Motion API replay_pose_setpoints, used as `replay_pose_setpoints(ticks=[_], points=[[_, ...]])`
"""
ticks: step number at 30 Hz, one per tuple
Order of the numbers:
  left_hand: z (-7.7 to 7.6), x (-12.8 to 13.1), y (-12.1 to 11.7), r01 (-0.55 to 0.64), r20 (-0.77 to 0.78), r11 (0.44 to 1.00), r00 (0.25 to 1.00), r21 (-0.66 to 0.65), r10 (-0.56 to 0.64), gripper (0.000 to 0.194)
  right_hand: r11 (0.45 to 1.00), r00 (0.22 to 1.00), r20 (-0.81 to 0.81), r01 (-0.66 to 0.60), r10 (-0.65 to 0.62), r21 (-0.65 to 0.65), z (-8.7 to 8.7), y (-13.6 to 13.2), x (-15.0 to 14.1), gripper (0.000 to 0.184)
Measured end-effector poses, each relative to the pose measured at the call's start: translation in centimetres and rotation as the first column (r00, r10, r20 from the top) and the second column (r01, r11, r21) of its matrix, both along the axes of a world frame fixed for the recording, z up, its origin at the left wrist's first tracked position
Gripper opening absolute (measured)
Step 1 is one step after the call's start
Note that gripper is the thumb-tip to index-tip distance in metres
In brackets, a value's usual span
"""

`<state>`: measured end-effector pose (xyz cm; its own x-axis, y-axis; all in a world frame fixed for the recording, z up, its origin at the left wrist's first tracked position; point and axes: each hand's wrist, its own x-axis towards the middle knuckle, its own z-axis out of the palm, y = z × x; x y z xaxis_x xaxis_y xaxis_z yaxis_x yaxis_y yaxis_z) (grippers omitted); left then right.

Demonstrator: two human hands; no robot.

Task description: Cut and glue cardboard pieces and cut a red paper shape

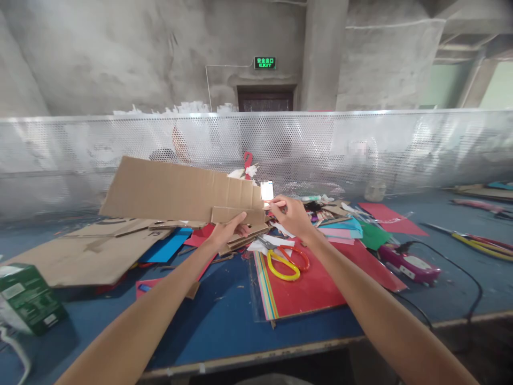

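Note:
A long brown cardboard piece (176,190) with several creases near its right end is held up over the cluttered table. My left hand (229,233) is closed at its lower right, the thumb lying over a smaller cardboard flap (236,215); whether flap and long piece are joined I cannot tell. By the right end of the cardboard, my right hand (292,215) has its fingers pinched together, and what is between them is hidden. Just behind those fingertips stands a lit phone (266,191). Below my hands lie scissors (284,264) with yellow and red handles.
Red paper sheets (308,291) lie in front of my right arm. A purple glue gun (409,264) with a black cord is to the right, near pliers-like long handles (481,245). More cardboard (92,251) and a green box (30,299) are at left. A perforated metal screen (320,139) stands behind.

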<state>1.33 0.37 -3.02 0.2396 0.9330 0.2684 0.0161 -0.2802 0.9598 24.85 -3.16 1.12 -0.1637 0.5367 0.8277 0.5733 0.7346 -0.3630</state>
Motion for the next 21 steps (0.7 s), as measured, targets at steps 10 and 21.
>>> replay_pose_setpoints(ticks=[10, 21], points=[[0.3, 0.1, -0.3, -0.010, -0.012, 1.000, 1.000, 0.004, 0.010, 0.050, 0.998, 0.998, 0.032, 0.060, -0.060, -0.002, -0.1, 0.0, -0.1, 0.014], [0.7, 0.6, -1.1, -0.042, -0.039, 0.999, 0.998, 0.013, 0.043, 0.053, 0.991, 0.986, -0.108, -0.130, 0.124, -0.043, 1.0, -1.6, -0.4, 0.024]])
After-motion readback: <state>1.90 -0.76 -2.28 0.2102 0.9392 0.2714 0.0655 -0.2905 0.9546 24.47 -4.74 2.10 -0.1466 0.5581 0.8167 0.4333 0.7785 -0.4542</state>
